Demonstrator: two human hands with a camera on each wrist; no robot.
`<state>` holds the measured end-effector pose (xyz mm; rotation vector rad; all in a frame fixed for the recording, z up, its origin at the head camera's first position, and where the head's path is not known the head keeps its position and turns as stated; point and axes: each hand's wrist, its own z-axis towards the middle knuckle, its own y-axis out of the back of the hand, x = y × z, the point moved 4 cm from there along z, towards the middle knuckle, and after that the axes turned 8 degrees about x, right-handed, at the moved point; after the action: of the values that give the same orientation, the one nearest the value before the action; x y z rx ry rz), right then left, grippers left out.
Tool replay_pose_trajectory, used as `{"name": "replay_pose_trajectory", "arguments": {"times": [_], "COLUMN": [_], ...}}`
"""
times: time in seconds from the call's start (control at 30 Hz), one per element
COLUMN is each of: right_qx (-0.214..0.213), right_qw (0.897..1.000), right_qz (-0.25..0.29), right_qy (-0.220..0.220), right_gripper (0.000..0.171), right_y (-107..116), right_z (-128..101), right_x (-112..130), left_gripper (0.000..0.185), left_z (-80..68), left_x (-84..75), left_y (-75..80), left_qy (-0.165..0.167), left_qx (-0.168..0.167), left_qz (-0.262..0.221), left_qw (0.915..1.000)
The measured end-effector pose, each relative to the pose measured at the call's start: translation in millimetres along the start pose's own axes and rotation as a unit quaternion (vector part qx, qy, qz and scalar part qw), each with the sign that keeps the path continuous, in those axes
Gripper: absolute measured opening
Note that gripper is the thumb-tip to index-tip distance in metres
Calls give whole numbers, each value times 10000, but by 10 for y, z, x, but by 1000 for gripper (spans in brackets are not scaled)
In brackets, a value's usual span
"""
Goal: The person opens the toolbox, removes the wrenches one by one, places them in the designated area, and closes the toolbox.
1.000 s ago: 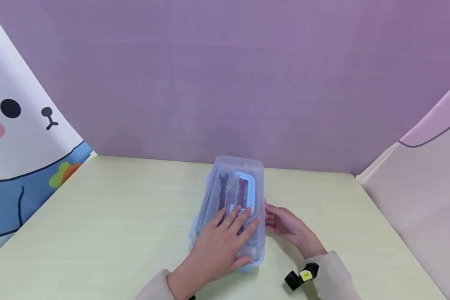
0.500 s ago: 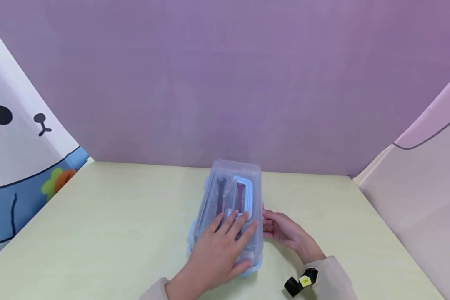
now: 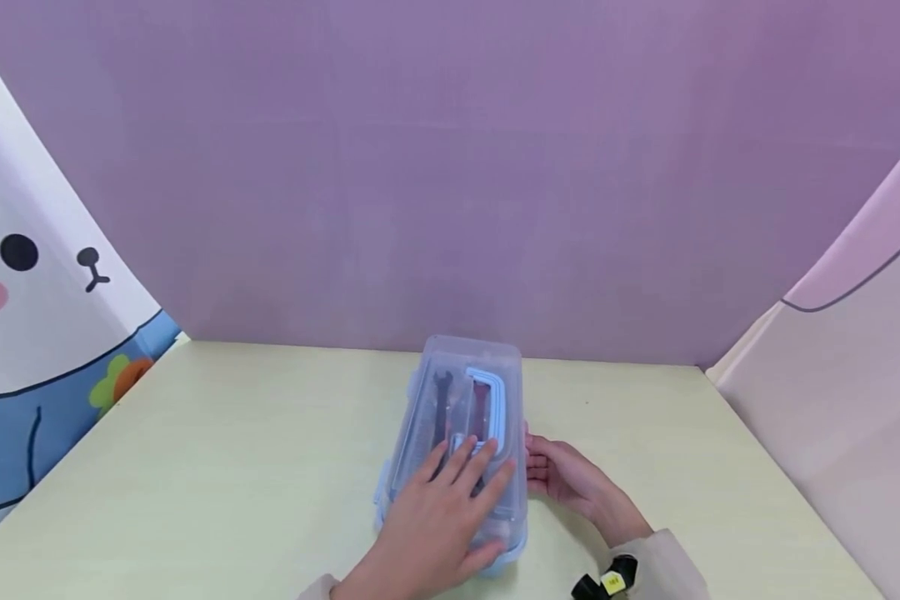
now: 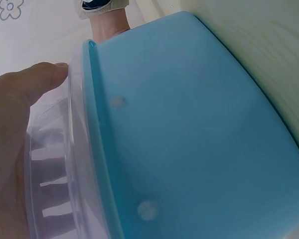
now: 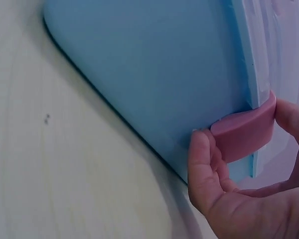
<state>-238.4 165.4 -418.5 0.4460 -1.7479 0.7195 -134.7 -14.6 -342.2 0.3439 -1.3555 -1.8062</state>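
Observation:
A plastic tool box with a clear lid [image 3: 472, 350] and a blue body [image 4: 189, 114] stands lengthwise on the table. Through the lid I see a dark open-end wrench [image 3: 441, 408] and a reddish thing [image 3: 481, 408]; a light blue carry handle [image 3: 501, 400] is set in the lid. My left hand [image 3: 435, 517] rests on the near part of the lid with its fingers spread and straight. At the box's right side, my right hand [image 3: 577, 479] pinches a pink latch [image 5: 246, 129], which spans the lid's rim and the body's upper edge.
The pale wooden table [image 3: 270, 442] extends on both sides of the box. A purple backdrop [image 3: 457, 167] rises behind it, with printed cloth panels [image 3: 60, 333] at left and right. A black wrist camera [image 3: 607, 579] hangs below my right sleeve.
The head view has tilted up a little, so box and hands appear lower. Both hands keep their places on the lid and at the right side.

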Motion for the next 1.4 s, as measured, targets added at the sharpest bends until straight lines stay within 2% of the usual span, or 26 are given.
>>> {"name": "replay_pose_trajectory", "arguments": {"times": [0.3, 0.5, 0.87, 1.13, 1.27, 1.4], "right_qx": [-1, -178, -305, -91, -206, -358], "right_qw": [10000, 9993, 9981, 9995, 9993, 9989], "right_qz": [-12, -297, -536, -246, 52, 236], "right_qy": [-23, 132, -36, 148, 294, 162], "right_gripper": [27, 21, 22, 25, 27, 27], "right_y": [-6, -20, -16, 1, -5, -22], "right_z": [1, 12, -74, -96, -74, -68], "right_x": [71, 177, 235, 248, 250, 234], "left_gripper": [75, 75, 75, 75, 74, 74], "left_z": [-6, -13, 3, 23, 28, 24], "left_x": [18, 56, 34, 23, 28, 30], "left_y": [37, 74, 56, 64, 70, 69], "left_qy": [4, 61, 64, 27, 42, 55], "left_qx": [-99, -131, -70, -28, -37, -28], "left_qz": [-67, -31, -57, -96, -130, -139], "left_qw": [9999, 9999, 9999, 9999, 9999, 9999]}}
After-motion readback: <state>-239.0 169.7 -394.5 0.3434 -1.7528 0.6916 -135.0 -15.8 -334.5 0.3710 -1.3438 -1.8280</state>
